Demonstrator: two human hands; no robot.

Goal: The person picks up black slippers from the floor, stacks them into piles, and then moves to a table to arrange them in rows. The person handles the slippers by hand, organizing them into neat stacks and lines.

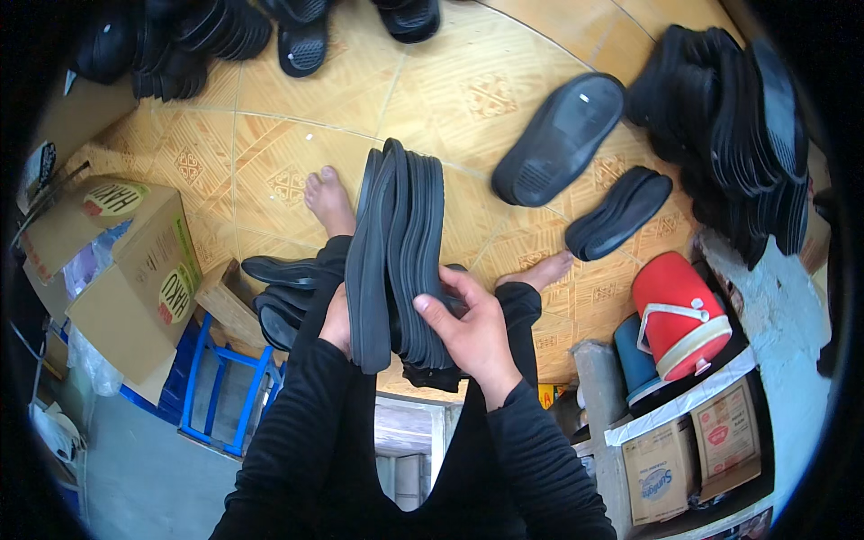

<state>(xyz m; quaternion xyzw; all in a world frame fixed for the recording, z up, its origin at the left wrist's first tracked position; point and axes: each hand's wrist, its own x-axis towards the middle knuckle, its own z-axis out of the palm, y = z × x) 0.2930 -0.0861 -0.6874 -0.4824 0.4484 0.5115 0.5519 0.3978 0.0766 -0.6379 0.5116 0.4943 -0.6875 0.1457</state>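
Note:
Upright between my knees stands a bundle of black shoe soles, several pressed side by side with their edges toward me. My left hand grips the bundle low on its left side, and its fingers are mostly hidden behind the leftmost sole. My right hand clasps the right side near the bottom, thumb on the nearer edges and fingers round the far side. By my left leg lie more black soles. Beyond my right foot a pair of black soles lies on the floor beside a larger stack of soles.
Tall piles of black soles stand at the far right, and others at the far left. An open cardboard box and a blue metal frame are on my left. A red cooler jug sits at right above boxes on a shelf.

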